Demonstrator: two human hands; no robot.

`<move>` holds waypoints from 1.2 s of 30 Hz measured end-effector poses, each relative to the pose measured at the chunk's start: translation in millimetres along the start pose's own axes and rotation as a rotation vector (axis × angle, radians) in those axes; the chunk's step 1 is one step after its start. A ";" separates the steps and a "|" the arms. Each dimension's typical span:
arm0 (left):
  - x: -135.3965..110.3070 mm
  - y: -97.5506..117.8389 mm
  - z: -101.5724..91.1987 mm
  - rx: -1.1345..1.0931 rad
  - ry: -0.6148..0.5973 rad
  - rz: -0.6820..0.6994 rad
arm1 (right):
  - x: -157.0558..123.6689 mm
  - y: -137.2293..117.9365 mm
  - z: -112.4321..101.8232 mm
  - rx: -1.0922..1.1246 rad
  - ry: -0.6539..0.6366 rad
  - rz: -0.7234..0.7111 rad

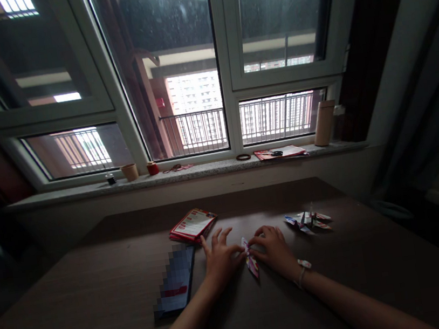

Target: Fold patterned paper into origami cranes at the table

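Observation:
A narrow piece of folded paper, white with pink patterning and pointed at both ends, is upright between my hands above the brown table. My left hand pinches its middle from the left with the thumb side, its other fingers raised and spread. From the right, my right hand grips the middle with thumb and fingertips, the fingers bent. A bracelet circles my right wrist. The fingertips partly cover the paper's centre. To the right of my hands lie several folded paper figures that look like origami cranes.
A stack of red-edged printed paper sheets lies beyond my left hand, with a dark, partly pixelated flat object nearer. On the windowsill are a cup, a red jar, scissors on papers and a tall bottle.

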State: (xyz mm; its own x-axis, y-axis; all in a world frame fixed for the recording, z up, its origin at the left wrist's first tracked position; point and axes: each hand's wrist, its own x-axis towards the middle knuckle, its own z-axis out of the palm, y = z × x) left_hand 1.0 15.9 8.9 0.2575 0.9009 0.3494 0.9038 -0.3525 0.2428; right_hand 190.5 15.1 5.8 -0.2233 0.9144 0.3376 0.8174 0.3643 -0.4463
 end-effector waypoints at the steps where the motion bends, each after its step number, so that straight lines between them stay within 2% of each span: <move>1: 0.2 0.9 -0.5 -0.003 -0.010 -0.012 | -0.3 -0.5 -0.7 0.001 0.007 -0.011; 19: 3.6 5.1 -2.4 -0.014 -0.073 -0.153 | 6.6 3.7 5.4 0.033 -0.071 0.071; 24: 3.9 3.9 -3.5 -0.025 -0.076 -0.149 | 8.8 5.2 5.1 0.066 -0.095 0.077; 36: 2.5 5.6 4.8 -0.074 -0.053 -0.084 | 6.8 2.3 4.8 0.101 -0.062 0.098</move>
State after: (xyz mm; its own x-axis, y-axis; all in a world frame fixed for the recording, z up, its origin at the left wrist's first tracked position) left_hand 8.3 17.3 6.9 0.2009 0.9396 0.2772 0.8959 -0.2907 0.3359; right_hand 188.3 22.9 3.1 -0.1801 0.9543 0.2384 0.7800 0.2862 -0.5565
